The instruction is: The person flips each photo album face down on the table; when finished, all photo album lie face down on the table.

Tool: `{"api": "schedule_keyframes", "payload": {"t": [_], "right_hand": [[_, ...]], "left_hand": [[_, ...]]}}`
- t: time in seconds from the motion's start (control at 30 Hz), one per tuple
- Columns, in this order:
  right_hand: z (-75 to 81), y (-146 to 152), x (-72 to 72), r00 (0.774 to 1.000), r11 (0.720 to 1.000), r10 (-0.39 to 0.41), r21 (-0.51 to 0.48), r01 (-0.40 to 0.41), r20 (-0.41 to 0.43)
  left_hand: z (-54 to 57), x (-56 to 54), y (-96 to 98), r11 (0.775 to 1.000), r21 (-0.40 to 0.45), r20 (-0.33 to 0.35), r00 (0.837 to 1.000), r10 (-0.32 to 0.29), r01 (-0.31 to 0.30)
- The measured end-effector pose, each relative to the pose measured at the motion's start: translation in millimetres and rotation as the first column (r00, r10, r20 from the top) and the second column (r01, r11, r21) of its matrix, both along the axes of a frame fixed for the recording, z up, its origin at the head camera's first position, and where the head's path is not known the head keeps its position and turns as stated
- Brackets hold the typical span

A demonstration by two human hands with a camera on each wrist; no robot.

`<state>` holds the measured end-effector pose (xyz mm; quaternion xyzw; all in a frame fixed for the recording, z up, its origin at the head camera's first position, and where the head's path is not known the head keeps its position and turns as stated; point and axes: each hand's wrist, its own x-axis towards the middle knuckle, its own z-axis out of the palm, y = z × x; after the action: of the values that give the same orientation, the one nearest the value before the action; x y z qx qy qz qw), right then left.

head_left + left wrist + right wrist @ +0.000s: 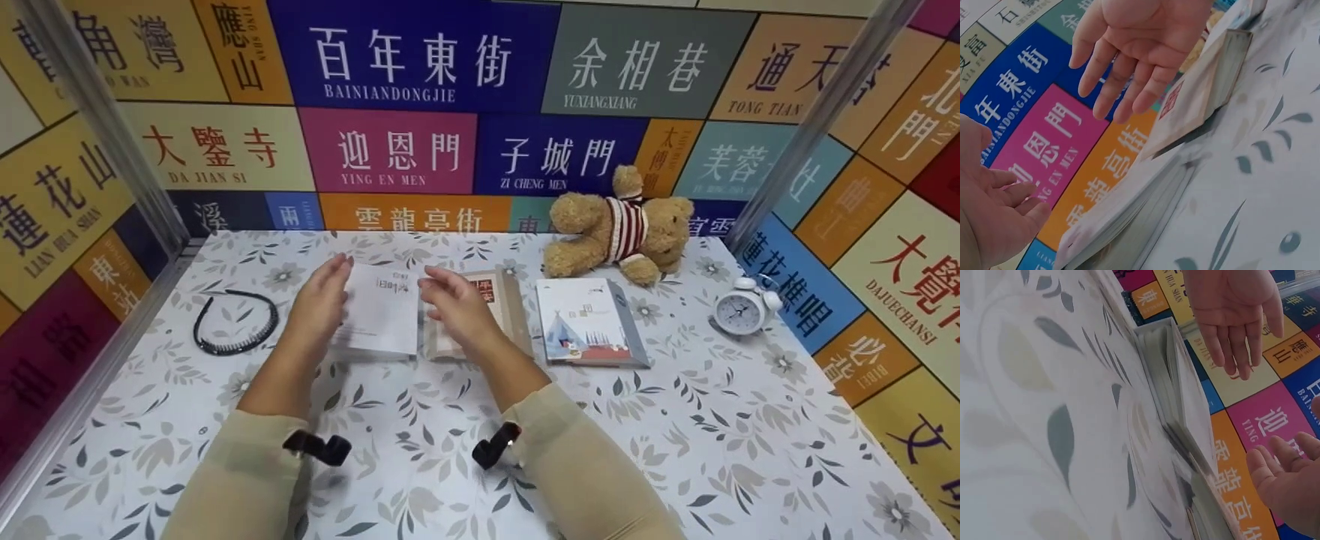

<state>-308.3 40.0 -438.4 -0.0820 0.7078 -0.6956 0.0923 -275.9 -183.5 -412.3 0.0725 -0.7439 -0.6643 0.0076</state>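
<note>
A white book (380, 319) lies on the table between my two hands. My left hand (318, 301) is over its left edge, palm turned inward and holding nothing. Facing it, my right hand (462, 306) hovers between the white book and a tan book (514, 315) with a dark red label, covering part of the tan cover. In the left wrist view the fingers of both hands are extended and loose, above the thick page block of the white book (1145, 214). The right wrist view also has both palms bare, with the white book (1159, 365) below.
Right of the tan book lies a third book (585, 322) with a tent picture. Behind it a teddy bear (622, 229) in a striped shirt lies sideways. An alarm clock (742, 307) stands far right, a black headband (234, 322) far left. A sign-covered wall (420, 56) rises behind the floral table.
</note>
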Motion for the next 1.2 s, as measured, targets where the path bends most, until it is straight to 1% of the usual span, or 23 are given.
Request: {"api": "schedule_keyframes", "payload": {"t": [0.13, 0.2, 0.23, 0.3, 0.37, 0.43, 0.5, 0.53, 0.6, 0.67, 0.77, 0.87, 0.93, 1.1, 1.17, 1.2], "right_hand": [[-0.1, -15, 3.9, 1.000, 1.000, 0.010, -0.003, -0.010, 0.002], [-1.3, -19, 5.0, 1.000, 1.000, 0.006, 0.002, -0.006, 0.003], [-2.7, -21, 4.8, 1.000, 1.000, 0.004, 0.007, -0.004, 0.004], [-5.6, -23, 5.2, 1.000, 1.000, -0.004, 0.024, 0.004, 0.009], [-8.6, -23, 6.2, 1.000, 0.999, -0.006, 0.044, 0.005, 0.016], [-11.5, -24, 7.2, 1.000, 0.999, 0.005, 0.054, -0.007, 0.028], [-13.1, -25, 8.5, 0.999, 0.998, 0.024, 0.058, -0.026, 0.044], [-13.9, -26, 9.2, 0.998, 0.997, 0.034, 0.064, -0.038, 0.054], [-14.2, -27, 11.3, 0.995, 0.993, 0.058, 0.100, -0.066, 0.081], [-14.2, -26, 12.8, 0.992, 0.987, 0.076, 0.134, -0.088, 0.097], [-12.9, -25, 14.6, 0.991, 0.979, 0.085, 0.179, -0.103, 0.104], [-13.0, -25, 14.1, 0.993, 0.977, 0.069, 0.196, -0.086, 0.091], [-14.3, -26, 14.0, 0.994, 0.976, 0.063, 0.200, -0.081, 0.094], [-19.2, -30, 15.0, 0.984, 0.986, 0.099, 0.121, -0.117, 0.150], [-20.8, -33, 15.2, 0.977, 0.988, 0.125, 0.071, -0.139, 0.172], [-21.8, -34, 15.1, 0.972, 0.988, 0.141, 0.043, -0.151, 0.187]], "left_hand": [[-1.6, 0.7, -16.7, 0.999, -0.006, -0.066, 0.997, 0.050, -0.050], [-3.9, 0.0, -23.4, 0.996, -0.031, -0.075, 0.994, 0.075, -0.078], [-5.5, -0.9, -26.3, 0.996, -0.027, -0.073, 0.994, 0.082, -0.084], [-9.2, -2.6, -30.7, 0.996, -0.021, -0.047, 0.995, 0.087, -0.088], [-13.9, -4.9, -33.2, 0.997, -0.001, -0.003, 0.997, 0.082, -0.082], [-18.9, -7.1, -34.8, 0.998, 0.017, 0.047, 0.997, 0.057, -0.057], [-24.1, -8.6, -35.8, 1.000, 0.024, 0.110, 0.994, 0.016, -0.018], [-26.3, -9.1, -36.2, 1.000, 0.015, 0.137, 0.991, -0.003, 0.001], [-29.2, -9.0, -36.6, 0.999, -0.031, 0.187, 0.982, -0.035, 0.042], [-30.5, -8.5, -36.8, 0.995, -0.068, 0.216, 0.975, -0.058, 0.075], [-30.7, -7.7, -37.4, 0.986, -0.136, 0.219, 0.974, -0.061, 0.092], [-32.2, -7.0, -38.9, 0.985, -0.136, 0.224, 0.972, -0.071, 0.104], [-32.9, -6.4, -40.0, 0.982, -0.155, 0.231, 0.970, -0.070, 0.107], [-31.2, -6.1, -43.0, 0.990, -0.105, 0.266, 0.962, -0.062, 0.092], [-30.3, -6.4, -45.6, 0.995, -0.060, 0.276, 0.959, -0.058, 0.078], [-30.0, -6.7, -47.2, 0.996, -0.051, 0.280, 0.958, -0.054, 0.071]]}}
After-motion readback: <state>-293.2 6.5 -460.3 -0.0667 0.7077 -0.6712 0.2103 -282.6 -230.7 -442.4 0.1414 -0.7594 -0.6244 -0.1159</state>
